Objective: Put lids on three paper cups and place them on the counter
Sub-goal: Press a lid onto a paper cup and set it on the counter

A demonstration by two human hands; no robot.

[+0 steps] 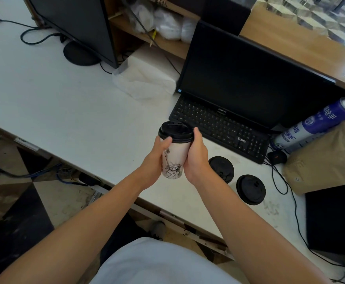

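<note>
Paper cup (174, 158), black lid (175, 132) on, gripped between left hand (154, 160) and right hand (198, 158) above white surface (65, 99). Advisable: press thumbs round lid rim until evenly seated, keeping cup upright.

The white counter (65, 95) bears a black keyboard (222, 128) in front of a dark monitor (249, 78). Near the front edge lie a black lid (221, 169) and a second lid (251, 189), close but apart. To the right a blue spray can (315, 126) lies tilted beside a brown paper sack (327, 156). Farther back rest a wrapped pack of white napkins (145, 78) and another monitor's round base (79, 53).
</note>
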